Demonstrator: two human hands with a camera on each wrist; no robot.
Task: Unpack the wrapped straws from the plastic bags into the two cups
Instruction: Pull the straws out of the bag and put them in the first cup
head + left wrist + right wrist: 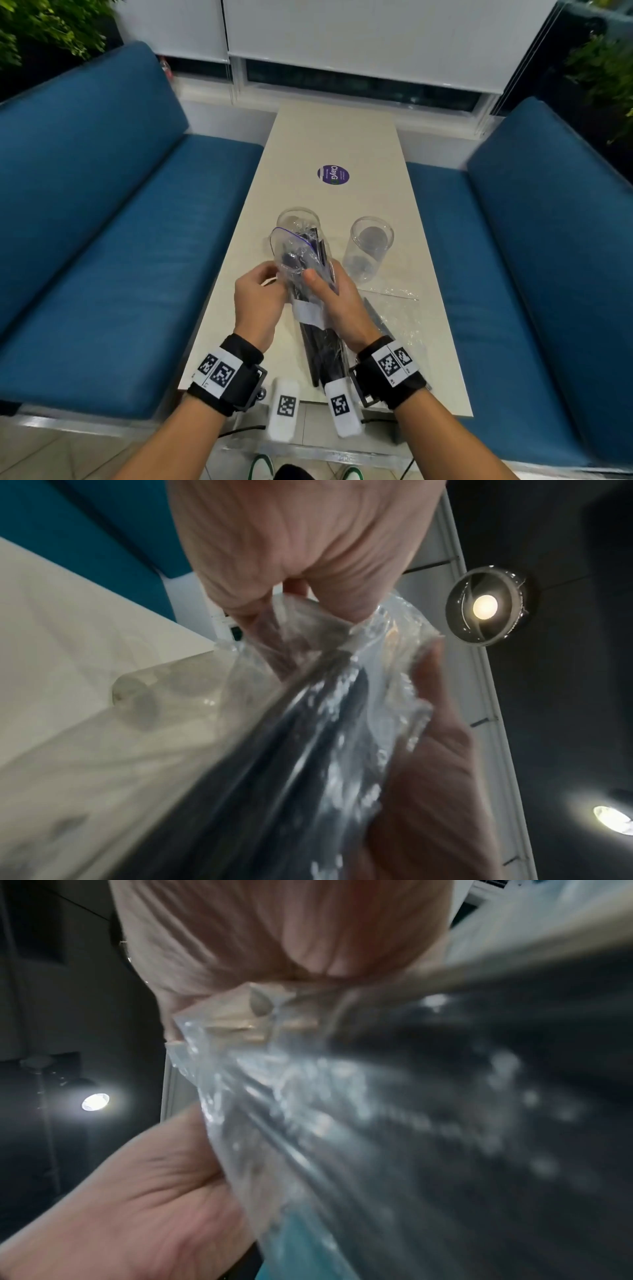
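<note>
Both hands hold a clear plastic bag [294, 253] of dark wrapped straws [323, 346] above the table's near half. My left hand [262, 294] pinches the bag's left side near its purple-edged mouth. My right hand [330, 294] grips the bag and the straw bundle from the right, thumb on top. A white label band [308, 312] crosses the bag. In the wrist views the crinkled bag [342, 723] [342, 1123] fills the frame. Two clear cups stand beyond: one [298, 217] behind the bag, one [370, 246] to the right.
A second clear bag [394, 315] with dark straws lies flat on the white table [329, 137], right of my hands. A purple round sticker [333, 175] sits further back. Blue benches [102, 240] flank the table on both sides.
</note>
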